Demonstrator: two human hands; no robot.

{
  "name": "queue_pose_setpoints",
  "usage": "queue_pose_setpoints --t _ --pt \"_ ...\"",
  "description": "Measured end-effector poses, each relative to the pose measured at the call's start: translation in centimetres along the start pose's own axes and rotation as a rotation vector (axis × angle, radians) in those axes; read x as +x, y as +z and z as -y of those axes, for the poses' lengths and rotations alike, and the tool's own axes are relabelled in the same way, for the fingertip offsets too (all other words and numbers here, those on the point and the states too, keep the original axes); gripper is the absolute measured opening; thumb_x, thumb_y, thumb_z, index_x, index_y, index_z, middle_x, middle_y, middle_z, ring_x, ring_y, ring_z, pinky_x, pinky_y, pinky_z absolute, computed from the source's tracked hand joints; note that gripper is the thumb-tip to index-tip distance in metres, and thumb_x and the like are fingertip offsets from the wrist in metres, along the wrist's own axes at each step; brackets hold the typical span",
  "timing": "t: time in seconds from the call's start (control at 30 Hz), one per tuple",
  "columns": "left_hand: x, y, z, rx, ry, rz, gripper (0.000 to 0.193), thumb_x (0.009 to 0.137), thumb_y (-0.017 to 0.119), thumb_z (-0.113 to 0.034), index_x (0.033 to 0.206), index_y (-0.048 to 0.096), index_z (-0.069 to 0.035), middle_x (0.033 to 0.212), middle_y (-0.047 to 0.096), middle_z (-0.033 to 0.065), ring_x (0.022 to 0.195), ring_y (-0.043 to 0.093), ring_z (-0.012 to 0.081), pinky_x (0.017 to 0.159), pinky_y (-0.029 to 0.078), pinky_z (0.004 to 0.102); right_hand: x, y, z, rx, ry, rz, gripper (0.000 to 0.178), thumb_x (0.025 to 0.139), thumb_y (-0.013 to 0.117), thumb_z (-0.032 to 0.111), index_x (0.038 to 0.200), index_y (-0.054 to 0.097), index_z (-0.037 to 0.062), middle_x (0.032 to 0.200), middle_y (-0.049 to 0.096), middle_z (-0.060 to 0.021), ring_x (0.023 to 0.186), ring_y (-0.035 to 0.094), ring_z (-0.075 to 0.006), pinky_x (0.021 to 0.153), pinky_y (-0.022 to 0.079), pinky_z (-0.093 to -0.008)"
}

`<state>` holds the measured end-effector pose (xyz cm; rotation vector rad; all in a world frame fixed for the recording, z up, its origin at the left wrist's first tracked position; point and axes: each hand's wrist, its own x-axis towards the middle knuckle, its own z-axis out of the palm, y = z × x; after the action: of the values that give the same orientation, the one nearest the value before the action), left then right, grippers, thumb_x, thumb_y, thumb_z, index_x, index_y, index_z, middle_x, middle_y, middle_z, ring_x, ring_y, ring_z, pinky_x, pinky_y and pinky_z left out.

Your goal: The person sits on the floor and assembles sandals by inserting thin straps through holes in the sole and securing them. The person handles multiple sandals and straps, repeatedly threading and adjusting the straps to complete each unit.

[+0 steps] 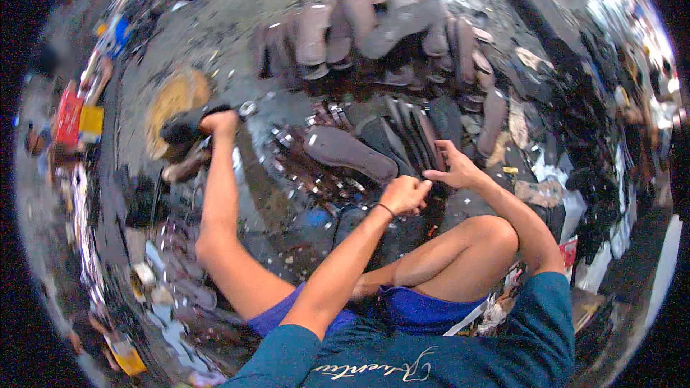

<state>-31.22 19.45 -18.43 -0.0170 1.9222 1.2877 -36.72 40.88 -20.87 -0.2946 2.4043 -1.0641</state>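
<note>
My left hand (pixel 407 195) is closed with its fingertips close to my right thumb; what sits inside it, if anything, is hidden. A dark brown shoe sole (pixel 346 152) lies slantwise, its narrow end just beyond my left knuckles. Several dark soles stand on edge in a bundle (pixel 413 133) ahead of both hands. Thumb and fingers of my right hand (pixel 456 167) curve around the near right end of that bundle. Shiny brown strap-like pieces (pixel 323 179) are heaped left of my left hand.
Beyond the hands, a row of brown soles (pixel 313 36) leans in an arc. A round wooden block (pixel 176 108) lies by my left foot (pixel 219 122). Scraps and soles (pixel 496 122) clutter the right side. A red box (pixel 68 115) stands far left.
</note>
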Motion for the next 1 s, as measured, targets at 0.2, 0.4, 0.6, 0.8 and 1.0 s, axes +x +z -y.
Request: queue_pose_setpoints --t 0.2,0.4,0.6,0.8,1.0 --pt "-9.4 0.4 4.1 -0.348 0.249 -0.333 0.045 0.098 0.063 -0.037 0.128 0.055 -0.004 0.11 0.069 0.012 0.09 0.07 0.018 0.072 0.057 0.0329 1.2 -2.6 1.7 0.044 0.339 -0.194 0.077 0.071 0.084 0.021 0.132 0.042 -0.0017 0.115 0.061 -0.0173 0.107 0.061 -0.0261 0.09 0.052 -0.038" --pt "-25.2 -10.3 5.6 -0.549 0.227 -1.115 0.061 0.089 0.072 -0.01 0.14 0.04 -0.003 0.134 0.051 0.014 0.117 0.054 0.0217 0.094 0.051 0.0361 -4.7 8.2 25.7 0.014 -0.637 0.374 0.067 0.079 0.083 0.028 0.131 0.049 0.0054 0.123 0.055 -0.0214 0.116 0.055 -0.0367 0.104 0.041 -0.0444" --pt "-41.1 -8.1 13.7 -0.393 0.028 -1.004 0.071 0.086 0.074 -0.007 0.145 0.036 0.002 0.139 0.05 0.0174 0.124 0.052 0.0266 0.107 0.042 0.0387 8.6 25.3 22.0 -0.535 -0.359 -0.113 0.038 0.084 0.076 0.032 0.101 0.063 0.0008 0.105 0.067 -0.019 0.098 0.066 -0.0389 0.086 0.055 -0.046" --pt "-42.0 -3.7 16.2 0.202 -0.2 -1.314 0.076 0.08 0.081 -0.017 0.143 0.042 0.001 0.138 0.048 0.0223 0.131 0.044 0.037 0.109 0.037 0.0471 9.9 23.4 19.6 -0.103 -0.071 -0.014 0.033 0.078 0.078 0.033 0.094 0.076 0.0048 0.088 0.073 -0.022 0.087 0.072 -0.0355 0.081 0.057 -0.0442" --pt "-29.7 -9.4 12.2 -0.376 0.388 -1.165 0.051 0.09 0.074 -0.018 0.13 0.054 0.007 0.129 0.059 0.018 0.116 0.058 0.0257 0.1 0.046 0.0383 5.3 17.5 24.0 0.062 -0.175 0.045 0.037 0.085 0.079 0.032 0.097 0.071 -0.0019 0.083 0.069 -0.0076 0.073 0.062 -0.0162 0.069 0.052 -0.0344"
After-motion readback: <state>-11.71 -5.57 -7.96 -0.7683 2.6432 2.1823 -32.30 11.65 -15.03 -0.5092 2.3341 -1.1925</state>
